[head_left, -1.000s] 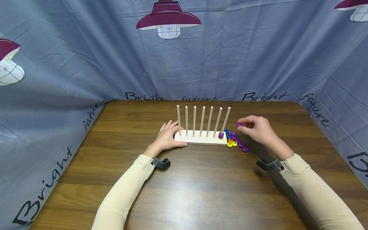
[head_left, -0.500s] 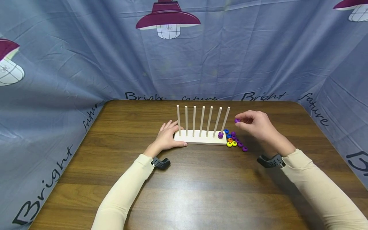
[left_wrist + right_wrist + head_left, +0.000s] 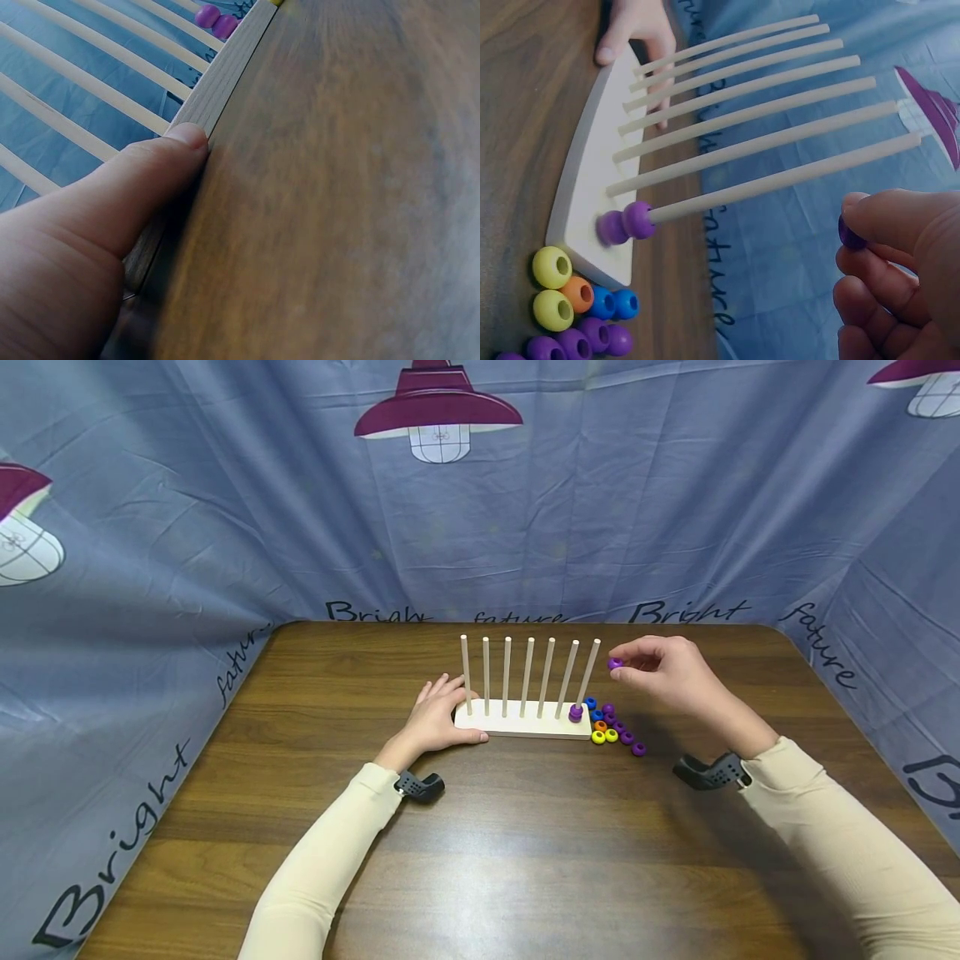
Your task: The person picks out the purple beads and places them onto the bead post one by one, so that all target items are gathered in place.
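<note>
Bead [image 3: 616, 664] held up in the right hand [image 3: 672, 672], thumb and forefinger closed on it, just right of the end peg [image 3: 590, 668]
Purple beads [image 3: 627, 738] and yellow beads [image 3: 598, 738] lie off the rack's [image 3: 522, 725] right edge, orange [image 3: 601, 726] and blue ones [image 3: 591, 702] behind the yellow; the left hand [image 3: 433, 722], fingers spread, grips the rack's left edge; two threaded beads [image 3: 576, 713] sit low on the end peg; a curtain [image 3: 585, 527] hangs past the tabletop's [image 3: 525, 827] far edge

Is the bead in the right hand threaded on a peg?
No, the right hand pinches the purple bead clear of the nearest peg.
</note>
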`<state>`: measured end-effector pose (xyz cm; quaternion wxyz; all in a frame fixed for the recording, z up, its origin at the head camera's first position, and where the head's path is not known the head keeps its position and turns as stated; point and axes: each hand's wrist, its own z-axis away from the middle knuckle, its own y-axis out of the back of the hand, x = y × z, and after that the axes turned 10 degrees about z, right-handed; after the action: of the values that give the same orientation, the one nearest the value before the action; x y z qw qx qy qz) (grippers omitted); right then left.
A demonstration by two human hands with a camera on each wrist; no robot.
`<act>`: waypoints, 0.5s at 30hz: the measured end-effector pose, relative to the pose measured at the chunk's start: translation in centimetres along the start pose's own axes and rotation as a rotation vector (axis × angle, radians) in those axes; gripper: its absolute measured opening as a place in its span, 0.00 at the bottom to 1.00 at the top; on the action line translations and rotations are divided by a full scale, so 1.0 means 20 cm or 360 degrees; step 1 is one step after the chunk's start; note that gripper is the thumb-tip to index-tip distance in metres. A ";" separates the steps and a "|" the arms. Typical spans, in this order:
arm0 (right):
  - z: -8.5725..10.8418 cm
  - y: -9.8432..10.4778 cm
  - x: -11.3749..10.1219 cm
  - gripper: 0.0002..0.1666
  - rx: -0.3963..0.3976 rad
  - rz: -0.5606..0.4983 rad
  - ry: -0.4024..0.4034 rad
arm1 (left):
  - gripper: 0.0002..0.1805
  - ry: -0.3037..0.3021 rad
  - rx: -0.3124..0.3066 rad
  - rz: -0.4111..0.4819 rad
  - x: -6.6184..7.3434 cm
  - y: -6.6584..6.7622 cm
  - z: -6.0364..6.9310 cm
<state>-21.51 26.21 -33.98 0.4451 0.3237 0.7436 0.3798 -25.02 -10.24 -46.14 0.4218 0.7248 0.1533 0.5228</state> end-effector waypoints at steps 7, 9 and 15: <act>-0.02 0.04 -0.03 0.12 -0.0012 0.0016 0.0010 | 0.39 0.0010 -0.0013 0.0002 0.00 0.00 0.00; -0.02 0.05 -0.04 0.12 -0.0011 0.0017 0.0012 | 0.39 0.0015 -0.0017 0.0006 0.00 0.00 0.00; -0.04 0.08 -0.07 0.14 -0.0022 0.0000 0.0012 | 0.38 0.0017 -0.0016 0.0019 0.00 0.00 0.00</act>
<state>-21.46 25.78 -31.75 0.4444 0.3190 0.7427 0.3861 -25.09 -10.22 -46.18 0.4216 0.7208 0.1486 0.5298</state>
